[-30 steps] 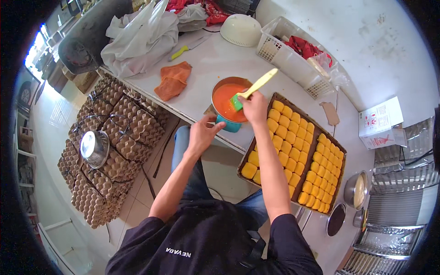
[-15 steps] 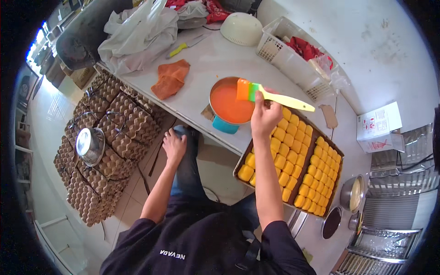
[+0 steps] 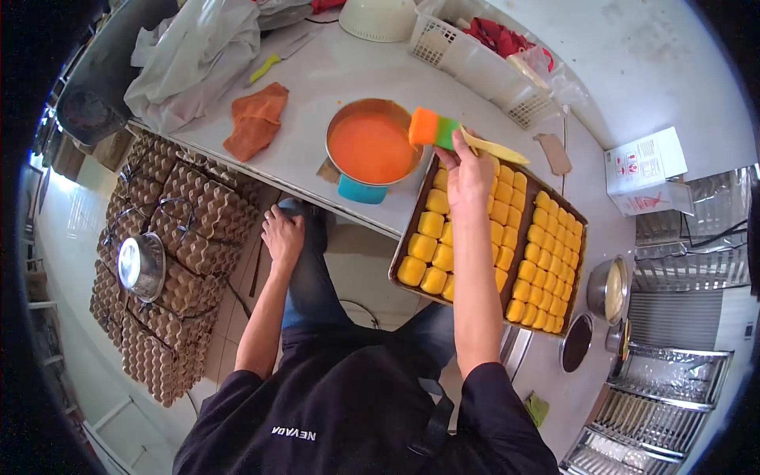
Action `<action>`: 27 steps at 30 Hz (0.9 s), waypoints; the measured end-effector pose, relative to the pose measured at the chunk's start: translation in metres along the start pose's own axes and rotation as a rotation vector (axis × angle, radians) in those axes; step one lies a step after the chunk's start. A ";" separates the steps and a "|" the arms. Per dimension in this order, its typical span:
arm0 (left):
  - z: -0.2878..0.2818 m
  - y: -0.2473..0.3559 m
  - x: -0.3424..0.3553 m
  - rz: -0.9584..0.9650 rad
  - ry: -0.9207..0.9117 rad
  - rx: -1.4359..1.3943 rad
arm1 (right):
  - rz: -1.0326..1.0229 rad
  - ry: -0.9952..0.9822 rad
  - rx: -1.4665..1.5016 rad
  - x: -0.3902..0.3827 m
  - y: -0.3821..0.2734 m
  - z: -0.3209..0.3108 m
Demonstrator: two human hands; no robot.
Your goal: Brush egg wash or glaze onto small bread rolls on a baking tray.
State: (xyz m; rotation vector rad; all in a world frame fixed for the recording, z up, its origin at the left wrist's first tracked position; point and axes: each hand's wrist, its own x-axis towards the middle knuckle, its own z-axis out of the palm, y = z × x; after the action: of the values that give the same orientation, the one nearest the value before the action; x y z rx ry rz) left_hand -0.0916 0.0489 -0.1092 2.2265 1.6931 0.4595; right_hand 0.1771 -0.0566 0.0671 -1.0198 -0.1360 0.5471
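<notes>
My right hand (image 3: 469,176) is closed on a pastry brush (image 3: 445,132) with orange-coated bristles, a green band and a pale yellow handle. It hovers over the upper left edge of a baking tray (image 3: 520,247) holding rows of glossy yellow buns (image 3: 422,247); my forearm hides some of them. Just left of the bristles stands a teal pot (image 3: 362,190), filled with orange liquid (image 3: 370,148). My left hand (image 3: 283,235) rests on my left thigh, holding nothing, its fingers loosely bent and apart.
An orange cloth (image 3: 257,120), a yellow-handled knife (image 3: 265,68) and plastic bags (image 3: 194,59) lie to the left. Behind are a white basket (image 3: 475,63) and bowl (image 3: 378,20). Bowls (image 3: 608,290) stand at right. Stacked egg trays (image 3: 202,237) bear a metal bowl (image 3: 142,267).
The brush has moved from over the pot to just right of its rim, above the tray's edge. The view has shifted, while my left hand stays on my thigh.
</notes>
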 end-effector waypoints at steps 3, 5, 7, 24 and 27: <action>0.001 -0.001 0.000 -0.003 0.013 -0.005 | -0.523 -0.042 -0.532 -0.007 0.014 0.013; 0.003 0.002 0.002 0.006 0.020 -0.017 | -0.571 -0.086 -0.653 -0.012 0.024 0.017; -0.001 0.000 -0.002 0.006 0.016 -0.035 | -0.648 -0.186 -0.900 -0.017 0.031 0.020; -0.001 -0.010 -0.004 0.010 -0.010 -0.062 | -0.038 0.010 -0.267 0.028 -0.024 -0.064; 0.000 -0.009 0.001 0.016 -0.017 -0.064 | -0.228 0.024 -0.802 0.041 -0.037 -0.073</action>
State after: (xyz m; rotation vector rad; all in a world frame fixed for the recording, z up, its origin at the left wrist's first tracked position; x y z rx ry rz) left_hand -0.0996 0.0520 -0.1132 2.1937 1.6297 0.4900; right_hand 0.2520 -0.1077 0.0531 -1.7617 -0.4693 0.2619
